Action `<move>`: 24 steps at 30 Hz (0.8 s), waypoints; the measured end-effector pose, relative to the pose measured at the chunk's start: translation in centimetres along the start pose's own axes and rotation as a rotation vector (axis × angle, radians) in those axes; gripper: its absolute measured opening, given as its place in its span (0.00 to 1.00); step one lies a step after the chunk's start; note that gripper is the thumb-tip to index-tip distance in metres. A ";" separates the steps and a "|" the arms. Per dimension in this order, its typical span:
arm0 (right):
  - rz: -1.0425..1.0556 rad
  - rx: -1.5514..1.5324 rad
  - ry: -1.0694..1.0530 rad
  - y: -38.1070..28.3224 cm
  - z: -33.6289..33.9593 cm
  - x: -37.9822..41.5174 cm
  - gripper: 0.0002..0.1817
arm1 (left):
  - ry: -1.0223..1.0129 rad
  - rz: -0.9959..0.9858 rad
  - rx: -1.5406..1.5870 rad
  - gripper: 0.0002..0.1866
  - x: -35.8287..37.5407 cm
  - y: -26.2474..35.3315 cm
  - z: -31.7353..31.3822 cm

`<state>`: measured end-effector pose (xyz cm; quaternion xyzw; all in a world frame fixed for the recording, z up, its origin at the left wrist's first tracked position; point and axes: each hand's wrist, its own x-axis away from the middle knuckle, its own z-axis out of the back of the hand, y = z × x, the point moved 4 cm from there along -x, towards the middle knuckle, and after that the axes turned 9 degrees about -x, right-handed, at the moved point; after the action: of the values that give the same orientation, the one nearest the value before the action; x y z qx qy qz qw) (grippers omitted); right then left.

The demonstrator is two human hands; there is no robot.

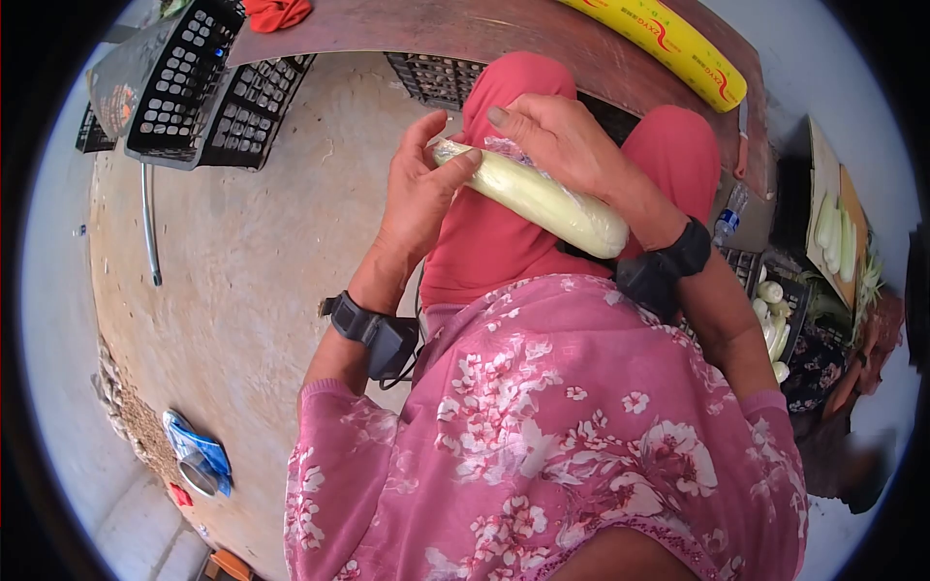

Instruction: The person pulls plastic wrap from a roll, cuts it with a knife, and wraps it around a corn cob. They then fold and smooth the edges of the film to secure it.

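Observation:
A long, pale green vegetable (542, 203) wrapped in clear cling film lies slantwise above my lap. My left hand (421, 184) grips its upper left end, thumb on top and fingers around the far side. Close along its far side is my right hand (567, 145), curled in over a crumpled flap of the cling film (506, 148). Its fingertips are partly hidden. The rounded lower right end of the vegetable shows near my right wrist.
A table (387, 37) stands ahead, bearing a yellow printed roll (668, 44) and a red cloth (276, 14). Black crates (247, 111) stand at the left. On the right are a plastic bottle (730, 215), pale vegetables in a crate (772, 310) and several more on cardboard (835, 232).

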<state>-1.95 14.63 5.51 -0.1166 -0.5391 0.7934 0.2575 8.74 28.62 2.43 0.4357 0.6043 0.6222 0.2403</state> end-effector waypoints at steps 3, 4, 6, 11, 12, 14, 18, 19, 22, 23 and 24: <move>-0.060 0.121 -0.124 0.2 -0.8 -1.0 0.25 | -0.054 0.084 0.003 0.30 -0.3 -0.5 0.4; -0.047 0.133 -0.133 0.1 -0.7 -1.2 0.23 | -0.051 0.077 0.021 0.27 -0.3 -0.5 0.4; -0.022 0.157 -0.151 -0.2 -0.6 -1.4 0.19 | -0.047 0.065 0.057 0.23 -0.3 -0.8 0.4; 0.013 0.174 -0.113 -0.9 -0.4 -1.5 0.09 | -0.011 -0.043 0.008 0.18 -0.1 -0.9 0.4; 0.046 0.132 -0.072 -1.1 -0.4 -1.5 0.09 | -0.014 -0.057 0.001 0.17 0.0 -1.0 0.4; 0.098 0.154 -0.039 -1.4 -0.5 -1.6 0.08 | -0.015 -0.079 -0.038 0.18 -0.1 -1.2 0.6; 0.113 0.210 -0.030 -2.0 -0.8 -2.3 0.07 | -0.021 -0.115 -0.080 0.17 -0.1 -1.1 1.0; 0.121 0.205 -0.010 -2.1 -0.9 -2.6 0.07 | -0.018 -0.127 -0.090 0.17 -0.1 -1.1 1.0; 0.142 0.179 0.024 -2.1 -1.5 -3.5 0.07 | -0.011 -0.149 -0.096 0.15 0.0 -1.0 1.2; 0.149 0.163 0.018 -2.2 -1.7 -3.7 0.07 | -0.010 -0.149 -0.082 0.15 0.0 -1.0 1.2; 0.156 0.147 0.011 -2.2 -1.9 -3.8 0.07 | -0.009 -0.150 -0.067 0.14 0.0 -1.0 1.1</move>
<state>2.81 14.77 6.44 -0.1435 -0.4670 0.8479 0.2058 9.45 29.43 1.39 0.3837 0.6131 0.6203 0.3035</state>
